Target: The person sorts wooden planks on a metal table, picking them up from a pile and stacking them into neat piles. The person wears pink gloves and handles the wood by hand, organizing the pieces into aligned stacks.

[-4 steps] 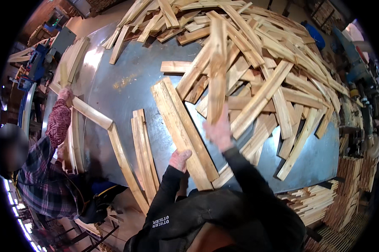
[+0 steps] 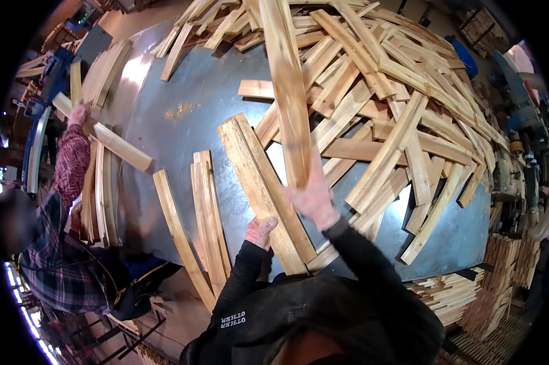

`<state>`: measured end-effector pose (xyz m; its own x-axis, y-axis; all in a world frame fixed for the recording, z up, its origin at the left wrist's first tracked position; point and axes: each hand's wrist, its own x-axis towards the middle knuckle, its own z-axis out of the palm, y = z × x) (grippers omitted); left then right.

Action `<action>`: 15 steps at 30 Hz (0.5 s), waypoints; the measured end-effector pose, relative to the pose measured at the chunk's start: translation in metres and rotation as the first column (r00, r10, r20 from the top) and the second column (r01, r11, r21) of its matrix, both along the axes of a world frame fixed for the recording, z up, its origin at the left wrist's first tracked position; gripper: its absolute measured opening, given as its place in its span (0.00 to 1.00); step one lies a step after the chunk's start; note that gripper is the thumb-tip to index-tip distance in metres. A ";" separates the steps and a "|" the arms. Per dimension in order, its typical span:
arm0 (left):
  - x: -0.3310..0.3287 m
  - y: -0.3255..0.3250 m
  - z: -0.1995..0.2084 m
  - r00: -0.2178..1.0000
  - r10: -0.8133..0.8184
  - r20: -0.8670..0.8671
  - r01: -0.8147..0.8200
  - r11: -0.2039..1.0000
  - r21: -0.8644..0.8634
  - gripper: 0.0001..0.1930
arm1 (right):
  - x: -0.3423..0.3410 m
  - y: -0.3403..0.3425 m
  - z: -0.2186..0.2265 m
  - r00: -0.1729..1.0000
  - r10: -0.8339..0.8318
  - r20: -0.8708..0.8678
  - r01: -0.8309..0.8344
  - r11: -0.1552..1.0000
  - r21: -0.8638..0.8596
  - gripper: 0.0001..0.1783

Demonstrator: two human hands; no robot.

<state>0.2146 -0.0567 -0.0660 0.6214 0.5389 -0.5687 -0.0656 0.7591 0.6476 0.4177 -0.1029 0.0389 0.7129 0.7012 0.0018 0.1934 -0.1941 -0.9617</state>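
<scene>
My left hand [image 2: 261, 233] is closed on the edge of a rough-faced wooden board [image 2: 250, 182] near its lower end. That board rests on the metal table, overlapping a second board [image 2: 280, 198] along its right side. Slightly blurred, my right hand [image 2: 316, 199] grips the near end of a long, brown-streaked board [image 2: 289, 91]. This board is raised over the table and points away from me, crossing in front of the pile of loose boards [image 2: 347, 79]. The fingers under it are partly hidden.
At the left, a co-worker's hand [image 2: 79, 115] holds a short board [image 2: 122, 147] beside stacked boards [image 2: 107, 73]. Several narrow boards [image 2: 207, 213] lie left of my left hand on the metal table [image 2: 183, 79]. Wood stacks [image 2: 448, 298] stand below the table's right edge.
My right hand's board has swung left, its far end moving up and away. My left hand stays in place. The co-worker's hand and board have shifted left, apart from the narrow board below.
</scene>
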 end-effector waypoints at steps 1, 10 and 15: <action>-0.001 0.000 0.002 1.000 0.027 -0.004 -0.027 1.000 -0.014 0.22 | 0.024 0.032 0.034 0.990 0.060 0.131 -0.067 0.997 0.049 0.63; -0.009 0.014 0.052 0.993 0.110 0.048 -0.111 0.994 0.022 0.24 | 0.127 0.174 0.010 0.918 -0.168 0.360 0.258 0.941 -0.218 0.52; -0.015 0.033 0.073 0.986 0.167 0.005 -0.167 0.983 0.079 0.26 | 0.087 0.164 -0.076 0.952 -0.299 0.066 0.296 0.846 -0.443 0.50</action>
<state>0.1998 -0.0239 0.0073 0.5176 0.6784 -0.5214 -0.1860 0.6840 0.7053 0.5052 0.0608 -0.0371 0.8867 0.3809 -0.2620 0.0531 -0.6468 -0.7608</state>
